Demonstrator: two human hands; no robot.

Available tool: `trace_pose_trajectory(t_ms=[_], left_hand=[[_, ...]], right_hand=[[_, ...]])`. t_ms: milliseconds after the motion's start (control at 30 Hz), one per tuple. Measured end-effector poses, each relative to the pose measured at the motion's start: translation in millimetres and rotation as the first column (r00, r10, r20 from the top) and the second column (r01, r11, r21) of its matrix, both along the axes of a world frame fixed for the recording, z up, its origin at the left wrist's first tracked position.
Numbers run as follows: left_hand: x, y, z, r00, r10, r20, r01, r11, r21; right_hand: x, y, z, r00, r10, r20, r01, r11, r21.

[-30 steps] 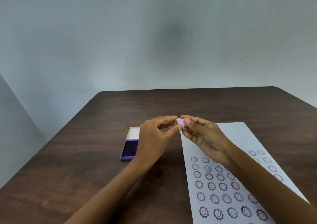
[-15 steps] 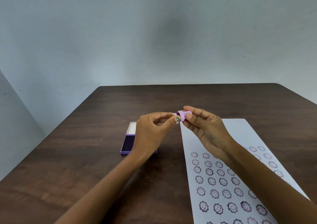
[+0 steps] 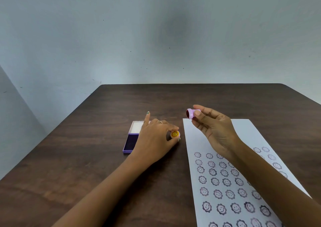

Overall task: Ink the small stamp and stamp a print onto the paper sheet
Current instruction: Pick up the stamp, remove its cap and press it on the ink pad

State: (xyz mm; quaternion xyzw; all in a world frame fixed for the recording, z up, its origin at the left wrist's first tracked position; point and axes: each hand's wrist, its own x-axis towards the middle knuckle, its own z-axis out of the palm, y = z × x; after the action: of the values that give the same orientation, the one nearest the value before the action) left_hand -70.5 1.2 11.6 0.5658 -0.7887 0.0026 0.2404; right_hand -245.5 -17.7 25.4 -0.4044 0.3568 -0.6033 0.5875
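The small stamp [image 3: 189,113] sits just right of the frame's centre, raised above the table and pinched in the right hand [image 3: 213,131] between the thumb and the first fingers. It is a short lilac cylinder lying on its side: its long axis runs roughly left to right across the picture, and its dark, ink-stained face points left, toward the middle of the frame, not downward.

That is the relation the next move depends on. The ink pad [image 3: 131,142] lies open on the table [image 3: 86,166] to the lower left of the stamp, its dark pad showing in the near half and the pale lid in the far half. By my judgement, the stamp's face must be tipped down and carried left and lower to meet the pad, and the right hand, which already holds it, is the hand to do so.

The left hand [image 3: 154,139] rests low between pad and paper, partly covering the pad's right edge. Its thumb and finger close on the cap [image 3: 175,134], a small round piece with a yellow smiling face, at or just above the tabletop; the little finger sticks up.

The paper sheet [image 3: 231,174] fills the lower right, with rows of flower-face prints across its near part and a bare stretch just under the right hand.
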Motion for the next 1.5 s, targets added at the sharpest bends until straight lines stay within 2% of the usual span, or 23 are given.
trace_pose_trajectory(t_ms=[133,300,433,600,700,867,967,1100,1200,1267,1400,1500], left_hand=[[0,-1,-3,0.999,-0.002,0.052,0.001,1.000,0.015],[2,-1,-3,0.999,0.013,0.034,-0.012,1.000,-0.024],[8,-1,2,0.999,0.019,-0.036,-0.023,0.995,-0.099],[21,-1,20,0.971,0.030,-0.239,-0.078,0.977,-0.197],[39,0,24,0.945,0.023,-0.326,-0.084,0.981,-0.173],[86,8,12,0.929,0.013,-0.371,-0.029,0.999,-0.037],[112,15,3,0.895,0.053,-0.442,-0.008,0.995,0.103],[126,22,-1,0.849,0.109,-0.517,0.096,0.930,0.355],[126,23,3,0.912,0.072,-0.404,0.131,0.881,0.455],[126,23,4,0.953,0.024,-0.302,0.124,0.878,0.462],[126,21,-2,0.989,-0.019,-0.147,0.084,0.888,0.452],[126,18,-7,0.996,-0.023,-0.090,0.062,0.882,0.467]], right_hand=[[0,0,-1,0.999,-0.011,-0.031,0.011,1.000,0.007],[0,1,0,0.999,-0.001,-0.041,0.002,1.000,0.018],[-1,1,2,0.994,0.073,0.082,-0.080,0.994,0.079],[-1,2,7,0.963,0.143,0.228,-0.178,0.974,0.140],[0,4,9,0.949,0.180,0.259,-0.222,0.965,0.142],[1,4,6,0.938,0.237,0.254,-0.276,0.952,0.131],[4,4,2,0.959,0.238,0.155,-0.257,0.959,0.117],[10,9,-3,0.982,0.131,-0.132,-0.132,0.991,0.006],[19,15,-2,0.923,-0.041,-0.384,-0.017,0.989,-0.147],[28,19,0,0.869,-0.100,-0.485,-0.014,0.974,-0.225],[52,25,4,0.828,-0.003,-0.561,-0.174,0.949,-0.261],[73,23,9,0.766,0.030,-0.642,-0.261,0.927,-0.269]])
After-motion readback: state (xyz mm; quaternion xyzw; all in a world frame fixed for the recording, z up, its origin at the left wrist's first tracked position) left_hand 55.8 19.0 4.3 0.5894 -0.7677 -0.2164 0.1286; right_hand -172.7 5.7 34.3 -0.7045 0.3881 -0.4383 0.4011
